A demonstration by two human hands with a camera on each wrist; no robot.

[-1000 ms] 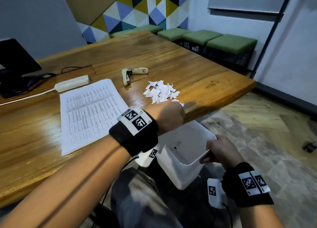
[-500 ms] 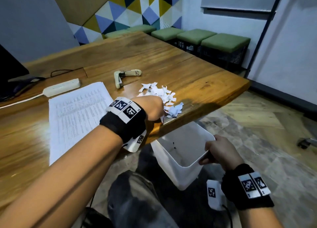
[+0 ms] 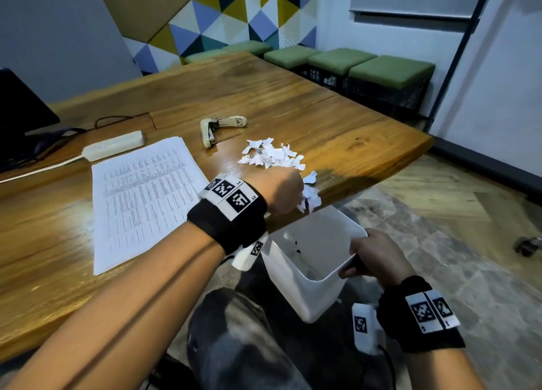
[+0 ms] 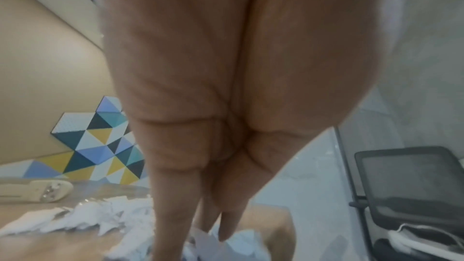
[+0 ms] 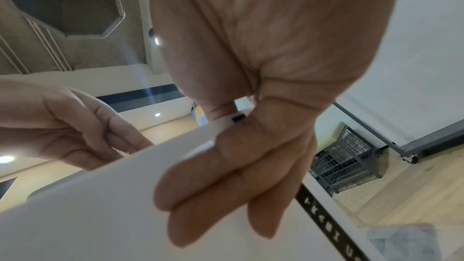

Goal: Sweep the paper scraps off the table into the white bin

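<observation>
Torn white paper scraps (image 3: pixel 272 156) lie in a pile on the wooden table (image 3: pixel 337 125) near its front edge; a few sit right at the edge under my left hand (image 3: pixel 281 194). In the left wrist view the left hand (image 4: pixel 218 231) points its fingers (image 4: pixel 173 205) straight down, touching the scraps (image 4: pixel 75 217). The white bin (image 3: pixel 299 290) hangs just below the table edge. My right hand (image 3: pixel 375 257) grips its rim, thumb inside and fingers (image 5: pixel 226 186) on the outer wall of the bin (image 5: pixel 100 205).
A beige stapler (image 3: pixel 220 125) lies behind the scraps. A stack of printed sheets (image 3: pixel 140 196) lies to the left, with a power strip (image 3: pixel 114 149) and a dark monitor (image 3: pixel 17 111) beyond. Green stools (image 3: pixel 366 67) line the far wall. My knee is under the bin.
My left hand has dragged part of the scrap pile toward the table's front edge, above the bin. The right hand keeps the same hold on the bin.
</observation>
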